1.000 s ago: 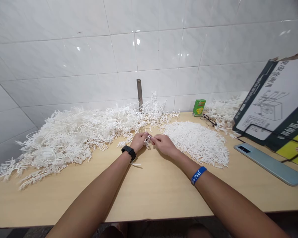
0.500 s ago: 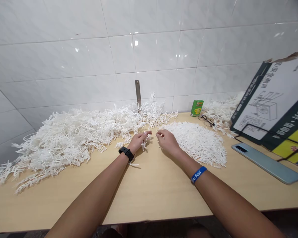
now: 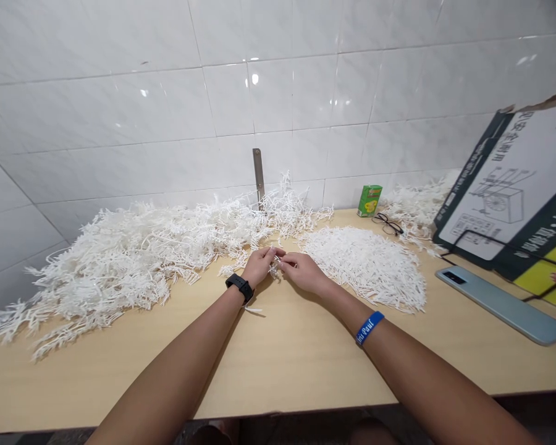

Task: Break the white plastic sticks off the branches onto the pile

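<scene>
My left hand point(image 3: 258, 267) is closed on a small white branched plastic piece point(image 3: 274, 268), seen just past the fingertips. The fingers of my right hand point(image 3: 303, 271) are pinched together against the same piece, over the middle of the table. To the left lies a large tangled heap of white branched plastic pieces point(image 3: 125, 253). Beside my right hand spreads a flatter pile of short white plastic sticks point(image 3: 366, 262). Exactly which part of the piece my right fingertips grip is too small to make out.
Several things stand or lie to the right: a small green box point(image 3: 369, 201), black-framed glasses point(image 3: 388, 224), a pale blue phone point(image 3: 503, 304) and a large printed carton point(image 3: 505, 191). Another white heap point(image 3: 414, 207) sits behind them. A metal bracket point(image 3: 258, 176) is upright against the tiled wall.
My right hand has moved left and now meets my left hand at the white branched piece. A gap separated the two hands before. The heaps look unchanged.
</scene>
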The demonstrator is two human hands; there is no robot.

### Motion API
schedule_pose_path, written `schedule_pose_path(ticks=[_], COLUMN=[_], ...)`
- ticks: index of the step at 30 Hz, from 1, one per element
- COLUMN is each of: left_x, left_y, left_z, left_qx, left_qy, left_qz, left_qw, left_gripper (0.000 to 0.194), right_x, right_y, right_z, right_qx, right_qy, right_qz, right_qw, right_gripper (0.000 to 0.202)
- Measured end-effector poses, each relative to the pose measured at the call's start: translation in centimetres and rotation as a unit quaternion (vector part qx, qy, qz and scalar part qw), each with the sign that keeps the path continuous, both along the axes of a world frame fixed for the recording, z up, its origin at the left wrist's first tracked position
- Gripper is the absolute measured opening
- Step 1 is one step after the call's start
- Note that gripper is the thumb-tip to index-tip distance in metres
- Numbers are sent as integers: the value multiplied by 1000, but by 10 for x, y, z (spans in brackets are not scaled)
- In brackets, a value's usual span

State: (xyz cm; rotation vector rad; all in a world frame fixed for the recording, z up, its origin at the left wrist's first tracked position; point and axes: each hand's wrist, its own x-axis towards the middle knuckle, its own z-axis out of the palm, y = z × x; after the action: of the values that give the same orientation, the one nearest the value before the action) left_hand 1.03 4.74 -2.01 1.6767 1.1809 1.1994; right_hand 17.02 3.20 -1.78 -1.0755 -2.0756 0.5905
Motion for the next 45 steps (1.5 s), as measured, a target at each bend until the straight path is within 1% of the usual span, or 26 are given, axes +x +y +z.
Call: schedule_pose_path(ticks=[3,5,10,11,13,17,19,20,21,24,26,28,30,32,35,38,45], left_x=[5,6,-4,-6,-9,-5,-2,-1,-1,-2,-2,-1,0,2,3,3,8], left_y=[1,4,15,16,15,5,1,0,-1,-1,-1,-1,-2,-2,-1,-1,-3], left_z=[-4,-7,-11,-11,-9,-3,-1,0,0,-1,-2,-2,-2,-2,-2,-3,-3], left_qx=[-13,-21,-34,-35,-34,-37,-39,-39,-38,-37,-37,-31,-20,-13,-19,-39,-62], left_qy=[-15,-28,-90,-103,-125,-137,-124,-116,-109,-115,-129,-130,-119,-108,-117,-146,-180], left_qz=[36,51,105,109,93,5,-30,-43,-52,-85,-115,-127,-106,-69,-25,-7,3], left_qw=[999,998,990,988,987,990,991,992,992,989,984,983,987,992,993,988,982], left_gripper=[33,33,46,48,50,52,50,49,48,46,47,48,47,45,41,38,36], right_x=[-1,-2,-4,-4,-1,12,16,16,15,7,2,-1,-1,-1,-2,-2,1], right_y=[-2,-3,-13,-14,-12,1,6,7,7,5,3,2,1,0,-2,-3,3], right_z=[2,4,8,8,8,5,4,3,2,1,0,0,1,2,4,4,2], right_qx=[11,19,25,30,45,87,93,87,75,20,-4,-7,1,3,-3,-8,6], right_qy=[-8,-13,-31,-33,-33,-59,-65,-54,-35,14,12,3,5,14,27,28,19], right_qz=[5,-2,26,17,-38,-180,-217,-216,-198,-99,-54,-31,-12,12,43,46,53], right_qw=[1000,1000,999,999,998,978,969,971,977,995,998,999,1000,1000,999,999,998], right_gripper=[30,30,26,24,24,30,31,29,26,24,25,29,31,31,31,31,31])
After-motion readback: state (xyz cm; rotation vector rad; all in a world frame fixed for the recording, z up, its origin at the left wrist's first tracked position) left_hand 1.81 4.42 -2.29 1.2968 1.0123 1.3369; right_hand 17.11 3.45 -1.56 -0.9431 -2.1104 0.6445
